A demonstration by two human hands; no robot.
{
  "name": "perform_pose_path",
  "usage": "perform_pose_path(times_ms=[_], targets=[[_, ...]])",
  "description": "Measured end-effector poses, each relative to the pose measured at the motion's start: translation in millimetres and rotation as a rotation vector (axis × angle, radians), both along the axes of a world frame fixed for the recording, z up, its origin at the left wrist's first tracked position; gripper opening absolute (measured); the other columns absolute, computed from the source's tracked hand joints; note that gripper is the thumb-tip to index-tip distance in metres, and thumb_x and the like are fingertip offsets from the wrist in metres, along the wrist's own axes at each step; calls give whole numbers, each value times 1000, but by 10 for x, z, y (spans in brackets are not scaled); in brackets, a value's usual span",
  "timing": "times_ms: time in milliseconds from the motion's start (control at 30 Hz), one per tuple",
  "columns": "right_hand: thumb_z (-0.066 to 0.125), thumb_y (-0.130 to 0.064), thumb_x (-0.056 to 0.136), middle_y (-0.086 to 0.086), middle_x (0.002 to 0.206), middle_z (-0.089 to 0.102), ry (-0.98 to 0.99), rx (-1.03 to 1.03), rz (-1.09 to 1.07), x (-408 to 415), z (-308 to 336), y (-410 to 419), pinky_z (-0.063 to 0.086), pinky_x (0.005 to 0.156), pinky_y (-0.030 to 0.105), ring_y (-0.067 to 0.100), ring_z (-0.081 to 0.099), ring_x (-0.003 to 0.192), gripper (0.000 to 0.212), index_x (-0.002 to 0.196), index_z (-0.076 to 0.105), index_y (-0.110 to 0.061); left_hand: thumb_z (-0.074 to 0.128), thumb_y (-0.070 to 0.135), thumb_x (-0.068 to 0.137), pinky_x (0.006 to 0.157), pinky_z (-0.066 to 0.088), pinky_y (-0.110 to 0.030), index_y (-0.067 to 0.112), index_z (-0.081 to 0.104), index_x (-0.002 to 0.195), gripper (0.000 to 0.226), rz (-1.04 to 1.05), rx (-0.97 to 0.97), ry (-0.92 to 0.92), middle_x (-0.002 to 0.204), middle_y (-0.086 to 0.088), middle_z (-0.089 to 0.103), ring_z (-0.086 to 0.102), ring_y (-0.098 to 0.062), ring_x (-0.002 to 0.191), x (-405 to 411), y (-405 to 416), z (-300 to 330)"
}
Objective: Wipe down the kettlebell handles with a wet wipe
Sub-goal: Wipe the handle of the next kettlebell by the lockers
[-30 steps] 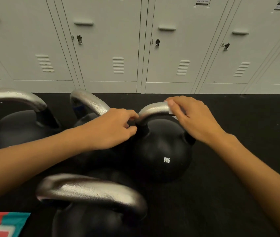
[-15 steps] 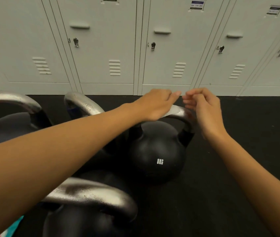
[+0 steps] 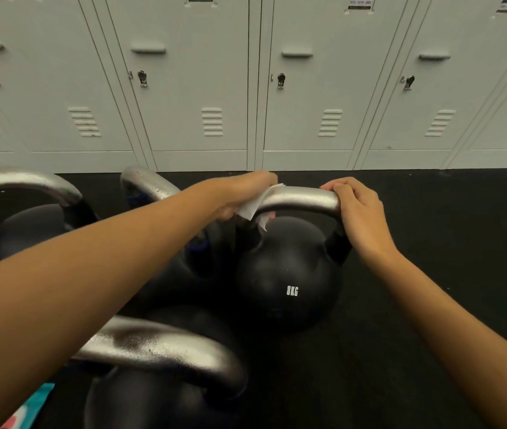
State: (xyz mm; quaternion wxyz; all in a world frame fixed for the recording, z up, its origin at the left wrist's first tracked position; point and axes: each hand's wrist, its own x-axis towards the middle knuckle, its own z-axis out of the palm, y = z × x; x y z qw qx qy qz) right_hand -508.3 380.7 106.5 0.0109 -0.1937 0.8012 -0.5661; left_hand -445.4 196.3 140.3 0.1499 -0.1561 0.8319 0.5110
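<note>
A black kettlebell marked 8KG stands on the dark floor with a silver handle across its top. My left hand grips a white wet wipe wrapped round the handle's left end. My right hand holds the handle's right end, fingers curled over the bar. Three more kettlebells stand to the left and front: one at the far left, one behind my left arm, one nearest me.
A row of grey lockers closes off the back. A teal and red wipes packet peeks in at the bottom left. Black rubber floor spreads to the right of the 8KG kettlebell.
The wipe passed from my right hand to my left. My left hand moved to the handle's left end with it, and my right hand settled on the right end.
</note>
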Motion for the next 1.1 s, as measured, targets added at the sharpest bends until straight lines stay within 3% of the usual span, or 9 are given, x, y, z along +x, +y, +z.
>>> perform_pose_path(times_ms=[67,167,400,500,600,700,833,933,1100], targets=[[43,-21,100,-6,93,65,-18,5,10,-9,0,12,40,66,15,3,56,83,28,95,70,-18,31,29,89,68,42,-28,6,61,70,42,-33,-60,4,69,-14,62,54,-23,63,-53,74,107],[43,-23,99,-7,92,65,-39,5,27,-15,-2,23,39,65,17,4,56,80,28,95,71,-19,32,28,94,57,43,-17,9,60,76,38,-19,-95,80,62,-4,64,55,-12,52,-69,101,95],[41,-22,101,-6,93,63,-25,12,44,-7,4,46,39,69,17,5,55,84,28,99,69,-17,35,19,90,71,43,-29,6,57,56,43,219,265,34,60,-12,57,54,-21,61,5,-107,-238],[42,-22,101,-5,92,63,-29,-2,43,-9,-11,54,39,68,18,5,55,83,28,99,69,-17,35,24,88,75,45,-31,7,59,53,46,342,265,27,58,-12,59,56,-23,61,8,-38,-257],[43,-22,100,-6,92,64,-57,-26,43,-13,-6,55,40,69,20,5,55,84,27,97,70,-17,33,39,89,79,42,-35,9,61,80,41,424,35,115,81,-14,63,55,-25,74,40,96,-200],[45,-21,99,-5,93,67,-154,-142,-16,-32,18,48,43,71,20,7,58,87,25,97,69,-17,29,29,100,73,34,-33,11,49,99,27,237,-480,283,93,-5,51,47,-25,84,72,285,-140],[42,-19,103,3,98,72,-241,-372,-109,-62,73,111,54,82,23,12,69,93,23,98,64,-17,13,41,99,91,32,-39,12,52,119,52,168,-910,468,108,-8,55,49,-31,104,61,555,-223],[41,-21,104,0,106,69,-76,-326,-133,-11,80,181,52,96,29,9,67,101,22,102,62,-21,24,41,104,115,18,-44,8,55,122,49,196,-949,502,123,-12,58,48,-29,118,29,770,-189],[40,-15,105,-6,114,64,183,-299,32,194,122,210,49,96,23,4,61,109,19,115,57,-17,32,25,102,117,11,-39,5,46,130,37,185,-686,591,127,-11,57,45,-25,125,33,1000,-45]])
